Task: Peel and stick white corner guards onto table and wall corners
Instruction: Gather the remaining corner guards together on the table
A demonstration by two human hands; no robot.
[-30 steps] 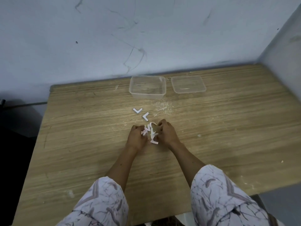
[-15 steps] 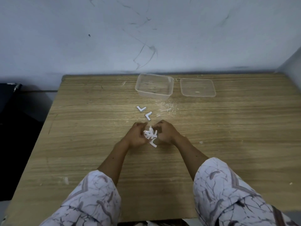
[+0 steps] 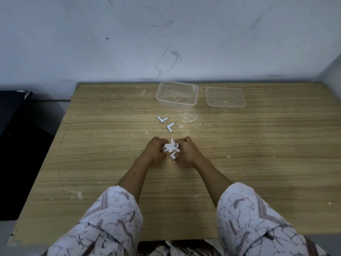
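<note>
Head view, single frame.

Item: cluster of white corner guards (image 3: 172,149), held above the wooden table (image 3: 258,163) near its middle, between the two hands. The left hand (image 3: 155,151) lies against its left side, the right hand (image 3: 186,151) against its right; the fingers of both are curled in on the cluster and appear to pinch it. Which piece is gripped by which fingertip cannot be told, the pieces being small and overlapped. No single long axis is shown; the strips stick out in several directions, one L-shaped leg hanging at the lower right, nearer the right hand.

Item: two loose corner guards (image 3: 162,119) and (image 3: 170,127), flat on the table just beyond the hands, apart from the cluster.

Item: clear container (image 3: 177,97) and its lid (image 3: 225,97), side by side by the wall (image 3: 92,43).

Judgement: a peeling step is in hand; the next pull is likely made apart, left and right.
</note>
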